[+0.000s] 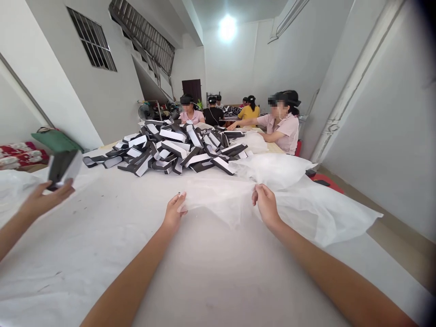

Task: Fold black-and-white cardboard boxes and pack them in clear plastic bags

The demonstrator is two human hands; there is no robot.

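Between my two hands a thin, see-through white plastic bag (218, 195) is stretched above the table. My left hand (175, 211) pinches its left end between thumb and fingers. Its right end is gripped by my right hand (265, 204), whose fingers are curled closed. More white plastic bags (327, 213) lie loose and crumpled to the right of my right hand. Beyond my hands rises a big pile of black-and-white folded boxes (170, 150).
At far left a co-worker's hand (47, 195) holds a black-and-white box (63, 168). A person in pink (281, 131) reaches toward the pile's right side. Several other people sit farther back. A white sheet (102, 236) covers the table. Red stool-like surface (329, 182) shows at right.
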